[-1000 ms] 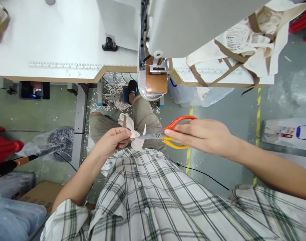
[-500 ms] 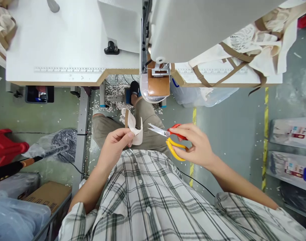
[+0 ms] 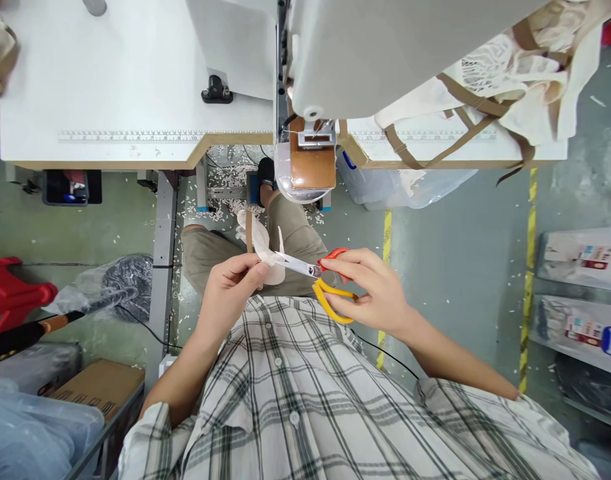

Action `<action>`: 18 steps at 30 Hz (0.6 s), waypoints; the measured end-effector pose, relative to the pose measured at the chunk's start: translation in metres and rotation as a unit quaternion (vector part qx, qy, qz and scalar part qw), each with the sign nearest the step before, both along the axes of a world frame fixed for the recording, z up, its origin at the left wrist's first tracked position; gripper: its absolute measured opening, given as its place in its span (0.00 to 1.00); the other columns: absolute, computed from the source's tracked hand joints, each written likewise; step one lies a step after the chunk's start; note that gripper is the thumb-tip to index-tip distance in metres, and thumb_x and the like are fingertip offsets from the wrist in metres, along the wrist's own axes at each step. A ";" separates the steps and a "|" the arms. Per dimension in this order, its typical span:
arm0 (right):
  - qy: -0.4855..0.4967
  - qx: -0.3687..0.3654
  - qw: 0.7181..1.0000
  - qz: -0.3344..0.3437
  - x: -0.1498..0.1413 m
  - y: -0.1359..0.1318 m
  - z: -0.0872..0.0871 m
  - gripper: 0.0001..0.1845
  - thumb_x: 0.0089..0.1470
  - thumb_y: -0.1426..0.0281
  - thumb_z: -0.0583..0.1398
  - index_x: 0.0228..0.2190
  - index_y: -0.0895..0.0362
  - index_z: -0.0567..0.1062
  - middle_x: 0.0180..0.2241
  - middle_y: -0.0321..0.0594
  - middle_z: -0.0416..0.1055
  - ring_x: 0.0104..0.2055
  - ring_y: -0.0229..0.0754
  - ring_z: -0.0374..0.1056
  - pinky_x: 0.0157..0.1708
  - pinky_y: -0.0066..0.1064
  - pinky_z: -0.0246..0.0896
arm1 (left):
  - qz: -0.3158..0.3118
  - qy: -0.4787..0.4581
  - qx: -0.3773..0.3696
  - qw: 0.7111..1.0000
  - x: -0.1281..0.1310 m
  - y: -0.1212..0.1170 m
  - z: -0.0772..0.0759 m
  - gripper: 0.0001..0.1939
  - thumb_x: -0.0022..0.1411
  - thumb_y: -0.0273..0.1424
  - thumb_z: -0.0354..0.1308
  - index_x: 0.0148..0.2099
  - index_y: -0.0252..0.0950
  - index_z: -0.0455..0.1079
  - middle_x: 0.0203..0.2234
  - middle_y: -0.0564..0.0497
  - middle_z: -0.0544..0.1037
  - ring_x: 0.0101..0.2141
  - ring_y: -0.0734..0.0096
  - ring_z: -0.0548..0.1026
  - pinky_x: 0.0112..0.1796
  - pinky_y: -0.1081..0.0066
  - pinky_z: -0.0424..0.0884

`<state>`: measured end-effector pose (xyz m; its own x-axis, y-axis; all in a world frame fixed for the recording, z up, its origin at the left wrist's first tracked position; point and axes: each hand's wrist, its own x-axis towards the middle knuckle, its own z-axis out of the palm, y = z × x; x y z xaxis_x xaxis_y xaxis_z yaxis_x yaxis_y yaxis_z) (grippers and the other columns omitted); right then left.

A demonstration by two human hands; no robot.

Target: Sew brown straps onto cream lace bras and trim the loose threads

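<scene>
Between thumb and fingers, my left hand [image 3: 234, 287] pinches a small piece of white fabric [image 3: 259, 239] with a tan strap on it, held above my lap. My right hand [image 3: 368, 287] grips scissors [image 3: 330, 293] with one red and one yellow handle loop. Their blades point left and reach the fabric just beyond my left fingertips. Exactly where the blade tips lie against the cloth is hard to make out.
Ahead stands a white sewing table [image 3: 115, 80] with a sewing machine [image 3: 365, 53] overhanging its cut-out edge. White garments with tan straps [image 3: 485, 100] lie on the right. A red stand [image 3: 15, 293] and a cardboard box [image 3: 100, 387] are at left, plastic bins [image 3: 580, 260] at right.
My right hand has moved left with the scissors, bringing the blades from a gap beside the fabric up to it. My left hand keeps its pinch on the fabric.
</scene>
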<state>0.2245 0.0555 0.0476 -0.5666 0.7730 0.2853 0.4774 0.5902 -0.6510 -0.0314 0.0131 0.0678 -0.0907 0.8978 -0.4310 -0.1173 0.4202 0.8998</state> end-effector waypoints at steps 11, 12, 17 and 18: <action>-0.019 0.047 0.999 0.011 -0.008 0.001 0.003 0.25 0.57 0.68 0.65 0.56 0.49 0.74 0.41 0.42 0.76 0.41 0.43 0.74 0.36 0.34 0.74 | 0.003 0.021 0.012 1.000 0.001 -0.001 -0.002 0.10 0.62 0.38 0.65 0.32 0.38 0.79 0.23 0.54 0.70 0.27 0.73 0.65 0.30 0.73 0.62; -0.022 0.055 0.998 0.011 -0.009 0.001 0.004 0.25 0.57 0.68 0.65 0.56 0.50 0.74 0.41 0.43 0.76 0.41 0.43 0.74 0.36 0.34 0.74 | 0.005 0.024 0.014 1.000 0.001 -0.001 -0.002 0.09 0.62 0.38 0.65 0.33 0.38 0.79 0.23 0.54 0.70 0.27 0.73 0.65 0.31 0.73 0.62; -0.038 0.070 0.997 0.017 -0.012 0.002 0.007 0.24 0.58 0.68 0.65 0.56 0.51 0.74 0.41 0.43 0.76 0.41 0.42 0.74 0.36 0.32 0.73 | -0.009 0.057 0.032 0.998 0.002 0.000 0.001 0.09 0.64 0.36 0.63 0.34 0.38 0.80 0.24 0.53 0.72 0.28 0.72 0.65 0.32 0.72 0.62; -0.041 0.067 0.997 0.019 -0.012 0.002 0.007 0.24 0.59 0.68 0.65 0.57 0.51 0.74 0.41 0.42 0.76 0.41 0.42 0.74 0.36 0.32 0.73 | -0.011 0.067 0.034 0.997 0.002 0.000 0.002 0.10 0.64 0.36 0.63 0.33 0.38 0.80 0.24 0.53 0.72 0.28 0.72 0.66 0.32 0.72 0.62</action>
